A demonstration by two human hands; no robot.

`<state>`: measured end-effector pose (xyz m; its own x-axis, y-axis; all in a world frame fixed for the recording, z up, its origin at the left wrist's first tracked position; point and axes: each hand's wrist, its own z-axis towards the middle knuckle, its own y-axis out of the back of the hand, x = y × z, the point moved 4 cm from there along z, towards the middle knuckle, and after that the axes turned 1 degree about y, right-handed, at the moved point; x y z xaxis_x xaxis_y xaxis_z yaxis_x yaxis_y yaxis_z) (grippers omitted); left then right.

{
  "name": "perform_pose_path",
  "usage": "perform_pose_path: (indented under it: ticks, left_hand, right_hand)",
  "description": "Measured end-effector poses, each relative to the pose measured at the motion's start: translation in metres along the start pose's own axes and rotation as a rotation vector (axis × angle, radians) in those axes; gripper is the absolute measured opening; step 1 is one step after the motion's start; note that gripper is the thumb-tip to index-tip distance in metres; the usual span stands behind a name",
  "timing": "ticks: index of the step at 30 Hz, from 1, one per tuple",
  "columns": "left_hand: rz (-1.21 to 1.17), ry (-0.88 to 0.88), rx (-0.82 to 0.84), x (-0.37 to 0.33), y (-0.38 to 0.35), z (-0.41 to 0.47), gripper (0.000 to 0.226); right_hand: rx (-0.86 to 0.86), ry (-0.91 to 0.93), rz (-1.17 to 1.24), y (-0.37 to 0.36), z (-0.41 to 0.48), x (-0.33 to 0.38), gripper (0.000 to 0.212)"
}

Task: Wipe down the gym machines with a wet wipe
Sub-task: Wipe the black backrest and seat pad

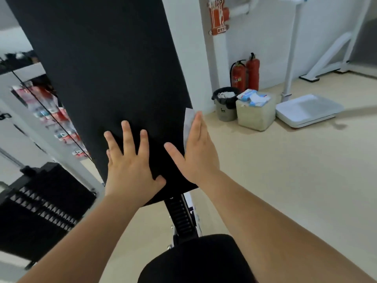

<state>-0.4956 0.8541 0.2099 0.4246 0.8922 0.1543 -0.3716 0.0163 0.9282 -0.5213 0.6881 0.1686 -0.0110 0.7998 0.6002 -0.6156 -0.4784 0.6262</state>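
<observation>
A tall black back pad (pixel 106 74) of a gym machine fills the upper left. My left hand (pixel 130 166) lies flat on its lower part with the fingers spread. My right hand (pixel 196 152) presses a white wet wipe (pixel 188 123) against the pad's right edge, fingers straight; most of the wipe is hidden under the palm. Below the pad a notched black adjustment post (pixel 181 217) runs down to the black seat pad (pixel 195 260).
A black weight stack (pixel 40 209) stands at the lower left. By the far wall are a lined bin (pixel 225 104), a translucent box topped with wipe packs (pixel 255 111), two red fire extinguishers (pixel 245 73) and a white scale platform (pixel 308 109). Beige floor spreads to the right.
</observation>
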Motion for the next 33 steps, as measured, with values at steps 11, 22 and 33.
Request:
perform_pose_path:
  ticks: [11,22,33]
  left_hand:
    - [-0.004,0.012,0.016,0.0,0.001,0.001,0.117]
    - [-0.036,0.033,0.021,-0.002,0.005,0.0,0.112]
    - [-0.04,-0.009,0.132,0.005,0.011,-0.002,0.119]
  right_hand:
    - [0.072,0.002,0.056,-0.028,-0.044,-0.025,0.112]
    - [0.201,-0.008,0.1,-0.037,-0.09,-0.036,0.105]
    - [0.038,0.203,-0.105,0.012,0.022,0.003,0.105]
